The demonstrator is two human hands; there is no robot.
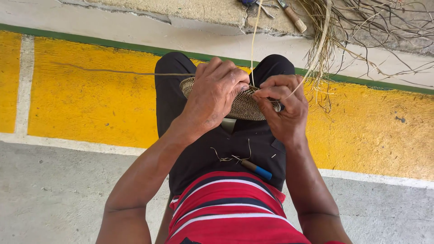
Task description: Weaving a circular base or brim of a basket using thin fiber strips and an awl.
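Woven straw forms a shallow round basket base (246, 105) at the centre of the frame, resting on the person's knees with nothing lying in it. Left hand (216, 92) curls over its left rim, fingers clenched on the weave. Right hand (284, 108) pinches a thin pale fibre strand (254, 40) at the right rim. A blue-handled tool (257, 170) lies on the lap, lower centre. Loose dry fibres (357, 31) pile at upper right, beside a wooden-handled tool (293, 17).

left hand (214, 97) gripping woven coil disc (244, 106) on lap, right hand (282, 106) pinching pale fibre strand (254, 40), blue-handled tool (255, 169) on thigh
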